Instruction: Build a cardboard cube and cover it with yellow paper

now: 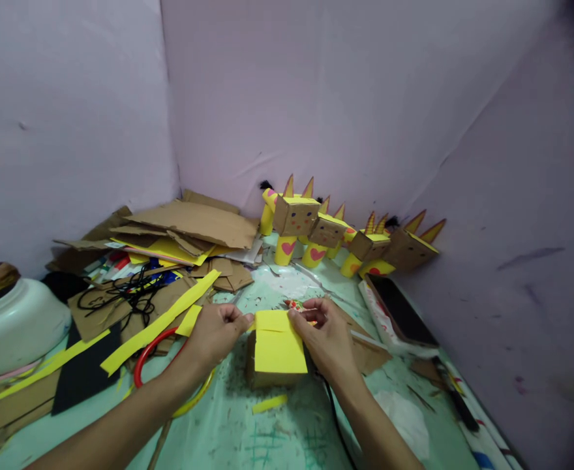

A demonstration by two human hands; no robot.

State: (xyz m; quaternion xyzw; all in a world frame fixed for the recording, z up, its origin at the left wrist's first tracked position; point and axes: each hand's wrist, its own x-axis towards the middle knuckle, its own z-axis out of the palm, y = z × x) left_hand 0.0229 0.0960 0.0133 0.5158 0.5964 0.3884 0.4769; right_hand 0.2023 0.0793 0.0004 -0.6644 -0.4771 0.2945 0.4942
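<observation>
A small cardboard box [267, 379] sits in front of me, with yellow paper [280, 352] covering its top. A narrower yellow piece [273, 320] lies along the far edge of that paper. My left hand [221, 329] is at the far left corner, thumb and finger pinched on a bit of yellow paper. My right hand [323, 329] has its thumb on the right end of the narrower piece, its fingers curled beyond. A small yellow strip [270, 404] lies on the table just in front of the box.
Several cardboard animal figures [297, 219] stand at the back. Cardboard sheets [194, 222], black cord [137, 297], yellow strips [164, 320] and red-handled scissors [143, 365] lie left. A phone [402, 310], white tissue [404, 421] and a black-handled tool [456, 395] are right.
</observation>
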